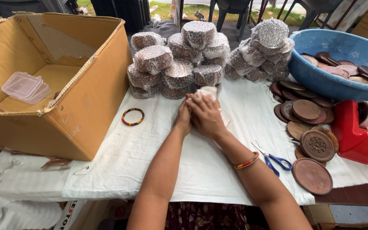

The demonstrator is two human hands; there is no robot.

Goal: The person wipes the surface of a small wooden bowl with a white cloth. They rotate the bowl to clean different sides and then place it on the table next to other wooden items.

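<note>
Far left of the tabletop (150,170): open cardboard box (56,85) lying on its side, a clear plastic lidded container (24,87) inside it. Just right of the box, a beaded bangle (133,116) lies flat on the white cloth.

Along the back edge: three heaps of round bundles wrapped in bubble wrap (179,64), stacked several high.

Centre, just in front of the middle heap: both hands pressed together over a small white-wrapped bundle (209,91). Left hand (184,117) sits against the bundle's near left side, fingers curled in on it. Right hand (207,115) lies over the top, fingers closed down on the wrapping. Only a corner of the bundle shows past the fingertips.

Judgement on handling: the wrap looks soft and slightly slick, the core stiff and disc-shaped like the wooden pieces nearby; probably light to moderate in weight, not very fragile. Best held flat between both palms, or by the rim, so the wrap does not spring open.

Near right edge: blue-handled scissors (273,161), loose carved wooden discs (316,145), a red tape dispenser (356,134). Back right corner: blue basin (320,81) holding more discs.
</note>
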